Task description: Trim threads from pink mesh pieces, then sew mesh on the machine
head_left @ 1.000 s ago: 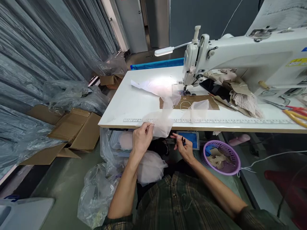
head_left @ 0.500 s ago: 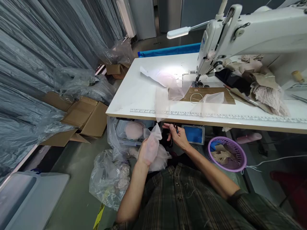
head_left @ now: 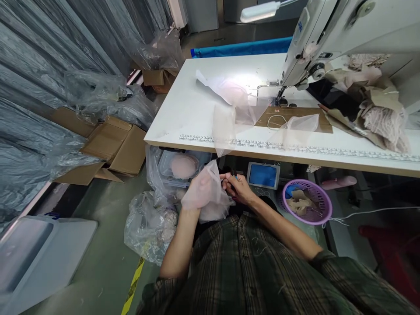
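My left hand (head_left: 201, 189) is closed on a piece of sheer pale pink mesh fabric (head_left: 210, 177), which drapes over the fingers. More of the same mesh bunches below it, over my lap. Close by on the right, my right hand (head_left: 240, 189) has its fingers curled round small dark thread snips (head_left: 234, 172), mostly hidden by the hand. Its fingertips reach the right edge of the held mesh. Another sheer strip (head_left: 225, 131) lies on the sewing table and hangs over its front edge, just above the held piece.
A white sewing machine (head_left: 315, 48) stands on the table (head_left: 173, 109), with fabric scraps (head_left: 383, 113) to its right. Below are a purple basket (head_left: 324, 205), a blue-bottomed tray (head_left: 262, 175) and a clear bin (head_left: 164, 170). Cardboard boxes (head_left: 114, 142) and plastic bags (head_left: 144, 223) lie left.
The held mesh and the strip hanging from the table met at a point; now a small gap shows between them. My right fingers have curled in toward the mesh. The view has shifted.
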Motion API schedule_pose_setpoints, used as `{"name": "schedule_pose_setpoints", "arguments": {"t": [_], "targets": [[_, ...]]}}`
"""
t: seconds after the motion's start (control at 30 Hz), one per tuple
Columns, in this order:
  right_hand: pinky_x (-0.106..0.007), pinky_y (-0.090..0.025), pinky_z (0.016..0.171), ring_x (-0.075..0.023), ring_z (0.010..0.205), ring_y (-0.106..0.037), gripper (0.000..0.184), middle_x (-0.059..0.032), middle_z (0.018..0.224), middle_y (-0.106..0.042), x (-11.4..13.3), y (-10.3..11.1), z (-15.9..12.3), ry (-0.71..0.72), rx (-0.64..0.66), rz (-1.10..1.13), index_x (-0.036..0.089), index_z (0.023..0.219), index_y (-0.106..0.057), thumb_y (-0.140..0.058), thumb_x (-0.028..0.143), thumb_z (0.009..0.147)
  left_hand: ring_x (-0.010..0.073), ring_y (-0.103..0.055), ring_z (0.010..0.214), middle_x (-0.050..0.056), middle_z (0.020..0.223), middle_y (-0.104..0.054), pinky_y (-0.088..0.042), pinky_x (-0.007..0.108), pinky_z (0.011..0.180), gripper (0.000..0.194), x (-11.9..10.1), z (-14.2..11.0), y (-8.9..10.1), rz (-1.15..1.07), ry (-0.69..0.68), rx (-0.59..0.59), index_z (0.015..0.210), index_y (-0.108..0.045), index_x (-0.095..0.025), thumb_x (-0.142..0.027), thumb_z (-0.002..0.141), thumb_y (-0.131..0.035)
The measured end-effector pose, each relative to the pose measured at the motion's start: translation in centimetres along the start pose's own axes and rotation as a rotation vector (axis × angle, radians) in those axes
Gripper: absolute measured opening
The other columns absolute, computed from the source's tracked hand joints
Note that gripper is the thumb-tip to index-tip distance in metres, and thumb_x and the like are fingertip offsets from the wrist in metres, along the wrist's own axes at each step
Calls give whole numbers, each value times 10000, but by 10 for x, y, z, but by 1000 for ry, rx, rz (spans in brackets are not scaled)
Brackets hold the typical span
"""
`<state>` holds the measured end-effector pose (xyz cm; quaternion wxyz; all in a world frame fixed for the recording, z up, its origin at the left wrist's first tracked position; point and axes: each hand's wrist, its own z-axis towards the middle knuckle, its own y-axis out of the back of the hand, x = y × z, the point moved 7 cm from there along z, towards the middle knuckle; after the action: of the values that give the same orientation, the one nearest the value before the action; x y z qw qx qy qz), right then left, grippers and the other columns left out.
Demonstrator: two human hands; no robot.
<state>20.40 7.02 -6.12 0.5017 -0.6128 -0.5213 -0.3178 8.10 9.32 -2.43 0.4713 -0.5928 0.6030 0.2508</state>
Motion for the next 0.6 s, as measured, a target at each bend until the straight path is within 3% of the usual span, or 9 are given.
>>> {"name": "schedule_pose_setpoints", "arguments": {"t": [0.13, 0.23, 0.3, 0.33, 0.43, 0.5, 0.6], "targets": [[-228, -290, 457, -78, 475, -361, 471, 48, 534, -468, 17, 5, 4, 112, -18, -132, 147, 786, -672, -708, 609, 699, 167, -589, 663, 19, 641, -500, -555, 328, 665, 176, -1, 18, 15, -95, 30, -32, 788, -583, -216, -343, 888, -513], [-225, -327, 491, -87, 513, -374, 561, 71, 583, -467, 33, 9, 12, 237, -82, -171, 156, 1112, -614, -725, 543, 721, 161, -589, 670, 7, 626, -475, -559, 346, 744, 143, -7, 24, 11, -99, 18, -10, 820, -592, -213, -295, 889, -498], [-223, -332, 493, -91, 512, -373, 653, 84, 572, -453, 38, 3, 17, 273, -22, -207, 160, 1229, -555, -729, 536, 725, 148, -572, 620, -6, 595, -448, -563, 334, 721, 170, -9, 24, 7, -87, 37, 9, 784, -581, -205, -322, 888, -516], [-223, -331, 492, -91, 511, -372, 616, 81, 562, -451, 38, -2, 19, 278, 39, -243, 161, 1188, -584, -724, 548, 728, 144, -571, 606, -9, 587, -452, -566, 325, 704, 190, -9, 24, 7, -79, 53, 12, 773, -581, -199, -346, 884, -535], [-227, -326, 485, -85, 504, -363, 442, 54, 529, -448, 44, -16, 18, 304, 157, -358, 167, 805, -659, -685, 605, 752, 154, -630, 693, 11, 662, -572, -573, 297, 736, 210, -7, 28, 14, -83, 63, -34, 837, -617, -175, -379, 873, -579], [-226, -327, 473, -81, 488, -364, 485, 39, 516, -459, 54, -20, 16, 332, 115, -369, 170, 657, -608, -655, 641, 765, 167, -666, 861, 41, 841, -674, -560, 291, 842, 242, -6, 34, 25, -144, -9, -109, 960, -634, -163, -374, 904, -530], [-223, -359, 459, -82, 468, -401, 524, 19, 525, -520, 79, -20, 16, 356, -47, -304, 169, 657, -597, -633, 680, 769, 214, -633, 1098, 86, 1104, -696, -518, 354, 969, 426, 1, 42, 32, -169, -111, -141, 1141, -614, -147, -458, 966, -383]]}}
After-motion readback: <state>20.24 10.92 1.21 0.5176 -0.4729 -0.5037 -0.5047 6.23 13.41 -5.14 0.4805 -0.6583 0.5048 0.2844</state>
